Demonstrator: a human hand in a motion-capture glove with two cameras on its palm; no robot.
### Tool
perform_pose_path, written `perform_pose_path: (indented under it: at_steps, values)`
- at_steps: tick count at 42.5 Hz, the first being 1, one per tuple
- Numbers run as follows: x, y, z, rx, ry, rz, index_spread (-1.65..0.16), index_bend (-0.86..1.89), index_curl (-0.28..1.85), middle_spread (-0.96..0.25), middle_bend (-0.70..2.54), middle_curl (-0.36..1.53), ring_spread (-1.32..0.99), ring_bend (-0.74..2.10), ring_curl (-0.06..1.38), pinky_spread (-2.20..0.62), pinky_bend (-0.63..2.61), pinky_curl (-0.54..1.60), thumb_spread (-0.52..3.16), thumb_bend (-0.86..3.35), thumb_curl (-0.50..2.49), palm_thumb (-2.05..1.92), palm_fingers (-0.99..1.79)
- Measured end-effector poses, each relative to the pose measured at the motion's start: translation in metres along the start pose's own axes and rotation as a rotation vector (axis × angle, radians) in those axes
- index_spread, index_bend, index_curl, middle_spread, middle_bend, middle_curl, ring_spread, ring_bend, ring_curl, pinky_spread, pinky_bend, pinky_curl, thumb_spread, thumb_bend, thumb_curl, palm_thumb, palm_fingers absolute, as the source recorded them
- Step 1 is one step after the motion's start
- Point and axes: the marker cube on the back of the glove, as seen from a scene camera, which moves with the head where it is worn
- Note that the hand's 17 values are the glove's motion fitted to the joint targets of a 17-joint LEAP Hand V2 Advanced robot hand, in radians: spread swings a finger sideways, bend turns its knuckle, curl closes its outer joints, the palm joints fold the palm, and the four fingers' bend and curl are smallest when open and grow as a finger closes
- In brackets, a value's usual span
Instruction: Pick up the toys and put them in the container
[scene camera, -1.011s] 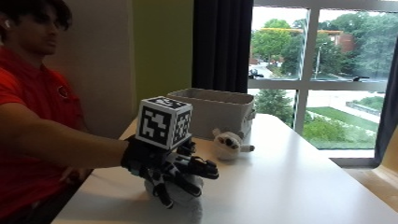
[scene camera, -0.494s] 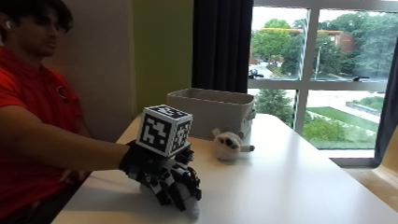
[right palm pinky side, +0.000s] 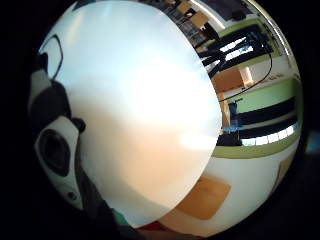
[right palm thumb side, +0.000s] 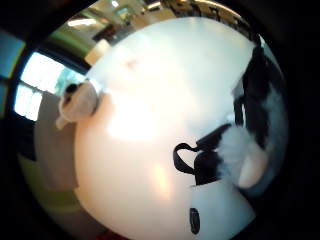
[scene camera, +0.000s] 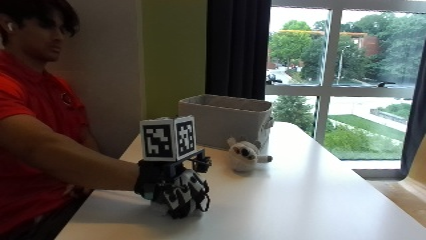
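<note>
The gloved right hand (scene camera: 174, 192) has dropped onto the black-and-white plush toy (scene camera: 185, 197) and curled its fingers round it, at the table's near edge.

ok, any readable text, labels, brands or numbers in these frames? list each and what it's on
None readable.
Container: plain, no label visible.
White plush toy beside it: no tag visible.
Black-and-white toy under the right hand: patches only, no lettering.
Person's red shirt: a small mark, too blurred to read.

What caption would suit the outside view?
Gloved right hand grips a black-and-white toy on the table.
</note>
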Motion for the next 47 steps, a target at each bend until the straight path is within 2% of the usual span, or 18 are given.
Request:
perform_pose_path:
  at_steps: [9,19,31,47]
  values:
    - [-0.008,-0.011,-0.010,-0.022,0.072,-0.071,-0.46,0.80,0.62,-0.35,0.89,0.48,-0.41,1.11,0.50,-0.46,0.90,0.35,0.76,0.21,0.75,0.65,1.28]
    - [-0.027,-0.027,-0.068,0.013,0.004,-0.116,-0.43,0.91,0.78,-0.33,1.00,0.57,-0.39,1.19,0.53,-0.46,0.96,0.39,0.60,0.21,0.85,0.63,1.19]
    - [-0.072,-0.038,-0.133,0.029,-0.170,-0.138,-0.41,0.93,0.93,-0.32,1.02,0.63,-0.38,1.23,0.54,-0.46,1.00,0.42,0.48,0.20,0.96,0.60,1.12]
    - [-0.169,-0.039,-0.207,0.107,-0.208,-0.324,-0.39,0.86,1.07,-0.31,0.99,0.68,-0.38,1.23,0.54,-0.46,1.01,0.42,0.40,0.20,1.07,0.57,1.10]
